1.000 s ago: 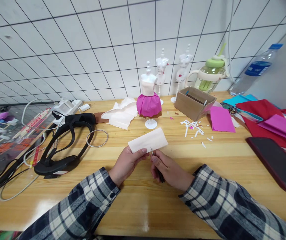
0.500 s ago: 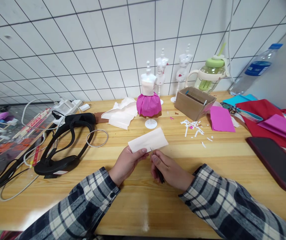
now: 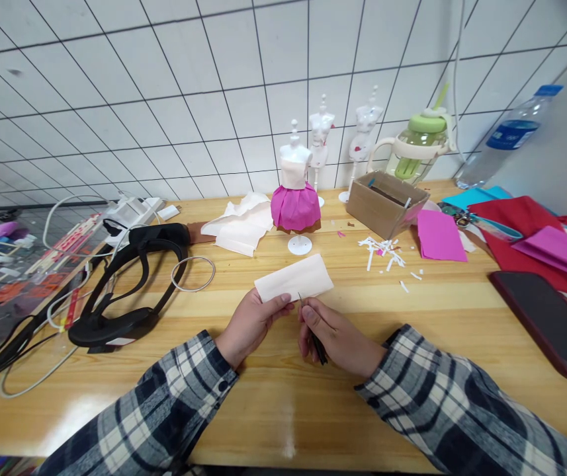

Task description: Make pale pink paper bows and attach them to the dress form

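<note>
A pale cream strip of paper (image 3: 296,277) is pinched at its lower left edge by my left hand (image 3: 256,320). My right hand (image 3: 330,332) is closed around a thin black-handled tool (image 3: 319,349), whose narrow metal tip lies over the strip's lower edge. The tool's exact kind is hard to make out, since my fingers cover much of it. Behind the strip stands a small white dress form (image 3: 294,162) wearing a pleated magenta skirt (image 3: 296,206). Crumpled cream paper (image 3: 244,225) lies to its left.
A black headset strap (image 3: 114,324) and white cables are on the left. Two more dress forms, a cardboard box (image 3: 382,208), a green-lidded jug (image 3: 419,149) and a bottle (image 3: 509,139) stand behind. White scraps (image 3: 382,251), colored sheets and a phone (image 3: 551,320) lie right.
</note>
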Demonstrator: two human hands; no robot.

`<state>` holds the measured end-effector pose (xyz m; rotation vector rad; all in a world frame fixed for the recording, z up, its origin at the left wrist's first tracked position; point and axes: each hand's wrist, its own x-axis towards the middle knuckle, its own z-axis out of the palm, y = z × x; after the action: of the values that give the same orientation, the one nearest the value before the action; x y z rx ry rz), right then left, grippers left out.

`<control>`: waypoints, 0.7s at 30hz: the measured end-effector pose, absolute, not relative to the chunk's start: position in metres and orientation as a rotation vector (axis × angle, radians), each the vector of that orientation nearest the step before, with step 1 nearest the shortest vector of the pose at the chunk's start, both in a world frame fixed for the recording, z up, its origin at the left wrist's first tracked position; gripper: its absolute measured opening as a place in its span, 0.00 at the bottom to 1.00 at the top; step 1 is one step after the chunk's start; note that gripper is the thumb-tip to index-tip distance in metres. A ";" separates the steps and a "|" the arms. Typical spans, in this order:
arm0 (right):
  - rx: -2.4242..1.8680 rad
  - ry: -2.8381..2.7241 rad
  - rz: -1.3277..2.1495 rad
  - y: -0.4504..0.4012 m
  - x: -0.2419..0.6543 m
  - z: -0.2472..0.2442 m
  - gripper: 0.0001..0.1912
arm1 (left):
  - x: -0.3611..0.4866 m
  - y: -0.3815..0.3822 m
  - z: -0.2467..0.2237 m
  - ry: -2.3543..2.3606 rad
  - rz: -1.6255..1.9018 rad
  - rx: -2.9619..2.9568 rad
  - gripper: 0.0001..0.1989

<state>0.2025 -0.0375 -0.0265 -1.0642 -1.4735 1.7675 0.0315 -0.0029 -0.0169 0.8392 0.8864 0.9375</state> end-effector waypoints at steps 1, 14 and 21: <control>-1.062 -1.478 1.765 -0.037 0.203 -0.027 0.25 | 0.031 -0.003 -0.017 0.889 0.939 0.830 0.19; -1.091 -1.457 1.796 -0.037 0.202 -0.024 0.27 | 0.031 -0.003 -0.018 0.894 0.975 0.780 0.18; -1.098 -1.461 1.800 -0.037 0.202 -0.023 0.24 | 0.031 -0.003 -0.018 0.883 0.981 0.773 0.17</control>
<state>0.2021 -0.0372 -0.0228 -1.0982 -1.4613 1.7998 0.0308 -0.0030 -0.0182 0.7727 0.8827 0.9811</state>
